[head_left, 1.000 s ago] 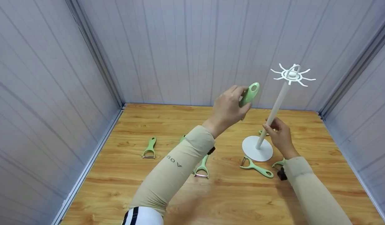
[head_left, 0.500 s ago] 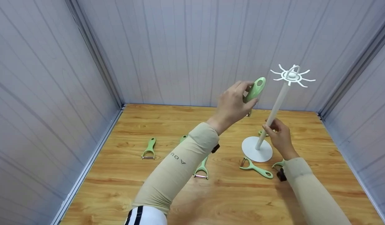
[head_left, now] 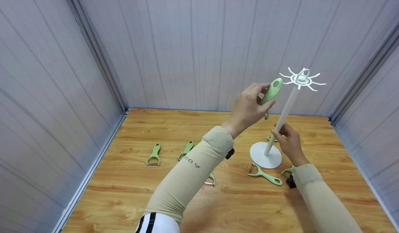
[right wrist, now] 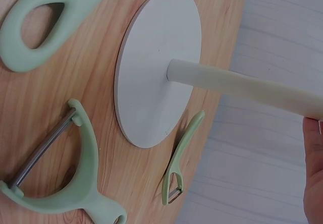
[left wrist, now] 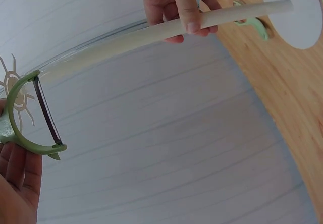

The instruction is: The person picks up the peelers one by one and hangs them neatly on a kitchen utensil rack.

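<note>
Held peeler (head_left: 273, 91) glossy plastic, blade (left wrist: 46, 110) metal; stand (head_left: 289, 105) smooth, perhaps painted metal; tabletop (head_left: 251, 205) wood-grained.

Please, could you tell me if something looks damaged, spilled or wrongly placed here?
Nothing clearly stands out. The white stand slants in the head view, perhaps only from the camera angle, as its round base appears flat on the table. Green peelers lie loose at different angles, and I see no damage or spill.
</note>
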A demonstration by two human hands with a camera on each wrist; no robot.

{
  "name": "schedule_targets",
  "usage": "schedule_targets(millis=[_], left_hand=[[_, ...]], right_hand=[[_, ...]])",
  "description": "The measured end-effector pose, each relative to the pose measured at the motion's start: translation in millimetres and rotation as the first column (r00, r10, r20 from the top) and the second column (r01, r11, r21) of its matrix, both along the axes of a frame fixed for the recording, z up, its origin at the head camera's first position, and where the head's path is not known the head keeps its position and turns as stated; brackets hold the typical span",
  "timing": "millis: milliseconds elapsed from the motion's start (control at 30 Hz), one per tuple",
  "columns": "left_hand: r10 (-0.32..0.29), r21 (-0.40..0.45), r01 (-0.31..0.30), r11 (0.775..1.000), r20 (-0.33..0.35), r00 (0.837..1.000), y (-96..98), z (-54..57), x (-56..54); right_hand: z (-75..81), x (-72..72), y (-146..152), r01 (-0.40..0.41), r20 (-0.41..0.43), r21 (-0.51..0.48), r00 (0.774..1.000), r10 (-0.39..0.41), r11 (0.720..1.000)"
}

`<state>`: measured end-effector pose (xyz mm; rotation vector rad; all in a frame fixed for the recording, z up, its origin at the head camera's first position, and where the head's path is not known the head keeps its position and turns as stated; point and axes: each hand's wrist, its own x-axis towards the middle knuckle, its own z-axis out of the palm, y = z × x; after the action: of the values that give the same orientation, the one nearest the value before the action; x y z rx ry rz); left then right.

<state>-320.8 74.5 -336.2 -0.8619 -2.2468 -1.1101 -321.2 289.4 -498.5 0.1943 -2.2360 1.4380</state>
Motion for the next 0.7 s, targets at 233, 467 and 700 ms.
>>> schedule_targets(millis=[233,467,700], left_hand=[[-0.066,0.077,0.061,0.995,0.058,0.996,7.1,0.2,-1.9],[-0.128,0.152,0.115,0.982,0.081,0.988,14.2,-2.2,-5.8],[-0.136,0.155,0.118,0.981,0.111,0.984,20.7,-2.9,-6.8]], right_hand=[[-9.8,-6.7,4.2,0.017,-0.010,0.010,1.000,-0.017,1.000],[5.6,5.9,-2.9,-0.023,-0.038,-0.008,0.999,0.023,1.000],[3.2,4.1,-2.4,-0.011,-0.024,0.001,1.000,0.011,1.000]])
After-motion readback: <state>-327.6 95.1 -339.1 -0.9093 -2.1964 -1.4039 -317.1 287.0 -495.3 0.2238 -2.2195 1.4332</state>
